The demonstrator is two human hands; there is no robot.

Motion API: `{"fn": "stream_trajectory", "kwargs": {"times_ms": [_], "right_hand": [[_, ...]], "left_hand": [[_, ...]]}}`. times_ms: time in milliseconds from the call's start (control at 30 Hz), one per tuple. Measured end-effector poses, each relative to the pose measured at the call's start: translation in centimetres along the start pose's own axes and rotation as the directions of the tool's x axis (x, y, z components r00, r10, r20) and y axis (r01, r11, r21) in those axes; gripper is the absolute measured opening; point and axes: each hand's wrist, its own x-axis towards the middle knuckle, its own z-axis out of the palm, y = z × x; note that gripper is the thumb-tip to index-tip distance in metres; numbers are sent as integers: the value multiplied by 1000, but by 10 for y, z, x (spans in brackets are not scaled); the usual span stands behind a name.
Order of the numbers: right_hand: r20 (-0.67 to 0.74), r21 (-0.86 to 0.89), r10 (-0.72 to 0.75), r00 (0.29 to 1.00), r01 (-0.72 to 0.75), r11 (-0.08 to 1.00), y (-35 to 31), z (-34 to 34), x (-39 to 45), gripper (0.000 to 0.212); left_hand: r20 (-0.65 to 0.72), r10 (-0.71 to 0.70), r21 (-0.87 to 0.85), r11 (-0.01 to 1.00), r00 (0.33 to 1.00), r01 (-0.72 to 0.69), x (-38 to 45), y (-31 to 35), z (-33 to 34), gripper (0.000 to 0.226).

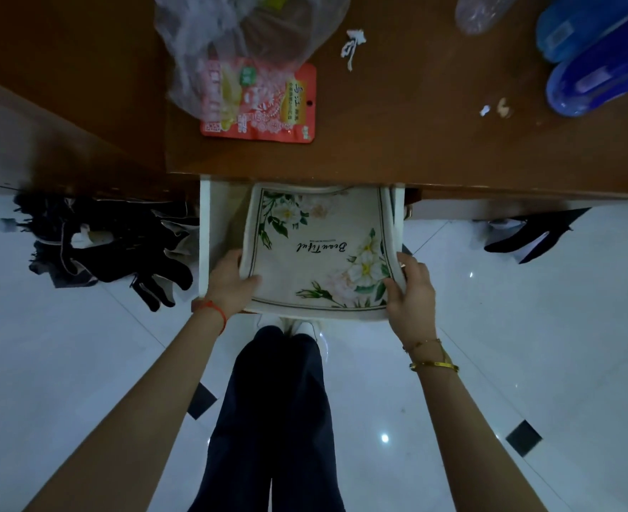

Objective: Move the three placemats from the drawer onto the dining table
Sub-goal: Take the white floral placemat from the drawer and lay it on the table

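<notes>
A cream placemat (316, 249) printed with white flowers and the word "Beautiful" lies in the open white drawer (204, 230) under the brown table's front edge. More mat edges show beneath it at the near side; how many I cannot tell. My left hand (229, 280) grips the mat's near left corner, thumb on top. My right hand (410, 290) grips the near right corner, fingers curled round the edge. The brown dining table (416, 116) fills the upper part of the view.
On the table lie a clear plastic bag (246, 42) over a red snack packet (268, 105), paper scraps (353, 46) and blue plastic items (600, 53) at the far right. Dark cloth (113, 245) hangs at the left. My legs stand on the glossy tiled floor (526, 327).
</notes>
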Motion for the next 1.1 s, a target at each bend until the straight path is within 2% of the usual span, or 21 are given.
{"fn": "stream_trajectory", "kwargs": {"times_ms": [233, 433, 533, 900, 1100], "right_hand": [[79, 92, 66, 995, -73, 993, -36, -44, -59, 35], [95, 150, 112, 989, -125, 981, -83, -99, -117, 33], [90, 189, 117, 989, -133, 973, -115, -124, -139, 32], [-58, 259, -27, 998, 41, 965, -218, -188, -178, 33], [-107, 282, -81, 991, 109, 953, -251, -200, -180, 36]], "left_hand": [[35, 7, -105, 994, 999, -4, -89, 1, -22, 47], [14, -7, -241, 971, 1000, 10, -177, 16, -63, 43], [3, 32, -292, 956, 999, -29, -220, 30, -90, 44], [-137, 290, -386, 865, 947, -321, -316, 68, -175, 46], [-205, 338, -423, 816, 918, -395, -336, 80, -197, 49]]}}
